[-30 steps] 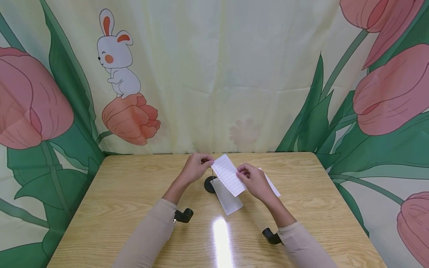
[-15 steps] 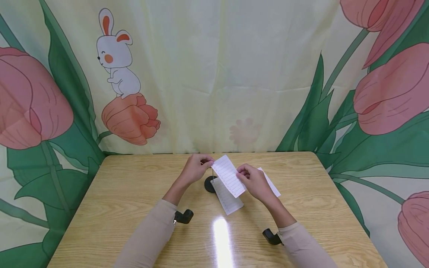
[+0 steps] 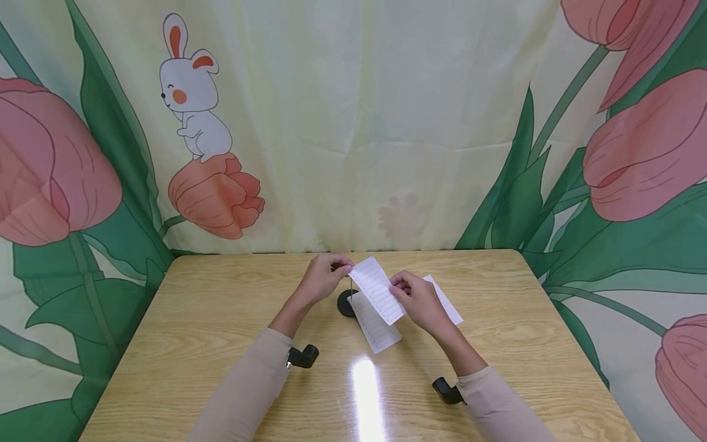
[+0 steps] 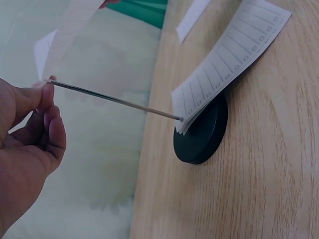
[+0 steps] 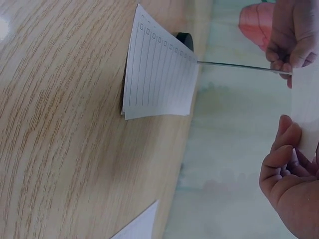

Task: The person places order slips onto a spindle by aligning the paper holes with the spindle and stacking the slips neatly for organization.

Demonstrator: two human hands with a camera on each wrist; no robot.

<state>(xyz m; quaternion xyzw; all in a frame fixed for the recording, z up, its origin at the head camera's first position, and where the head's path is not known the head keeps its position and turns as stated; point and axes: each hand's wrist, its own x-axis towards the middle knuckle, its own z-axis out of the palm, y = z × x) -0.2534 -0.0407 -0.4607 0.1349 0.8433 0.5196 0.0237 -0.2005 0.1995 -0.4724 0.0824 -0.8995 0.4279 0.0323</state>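
Observation:
Between both hands, a lined paper slip (image 3: 374, 290) is held up at the top of a paper spike, whose black round base (image 3: 345, 304) stands on the table. My left hand (image 3: 323, 277) pinches the slip's upper left corner right at the tip of the thin metal rod (image 4: 114, 101). With thumb and fingers, my right hand (image 3: 418, 299) holds the slip's right edge. Lower down, several lined slips (image 5: 158, 74) with small checkboxes are pierced on the rod and lie close over the base, their far ends spreading out to the side.
Another white paper (image 3: 445, 301) lies on the wooden table (image 3: 221, 319), just right of my right hand and partly hidden by it. A curtain (image 3: 353, 123) with tulips and a rabbit hangs behind the table's back edge. Black wrist mounts (image 3: 303, 356) stick out from both sleeves.

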